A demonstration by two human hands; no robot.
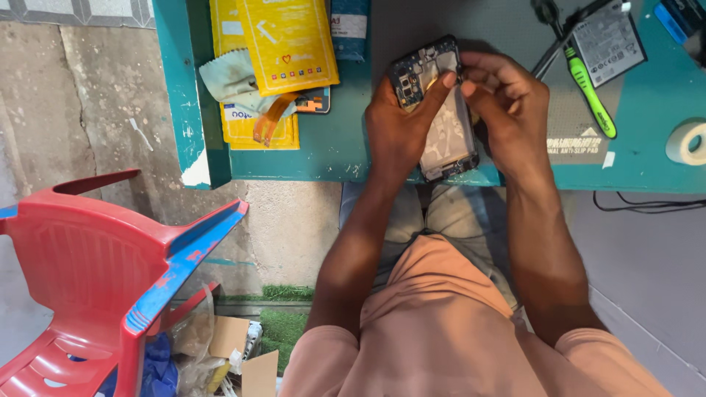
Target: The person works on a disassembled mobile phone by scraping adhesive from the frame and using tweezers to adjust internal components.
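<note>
An opened phone [443, 125], back cover off with its dark circuit board and silver inner frame showing, is held above the near edge of the teal table [323, 147]. My left hand [397, 129] grips its left side, thumb stretched across the upper part. My right hand [507, 103] closes on the phone's upper right corner, fingertips pinched at the edge. What the fingertips pinch is too small to tell.
Yellow padded envelopes [283, 44] and a grey cloth [232, 77] lie at the table's left. A green-handled tool [590, 92], a flat battery [609, 40] and a tape roll [687, 141] lie at the right. A red plastic chair [95, 272] stands left of me, above boxes and bags.
</note>
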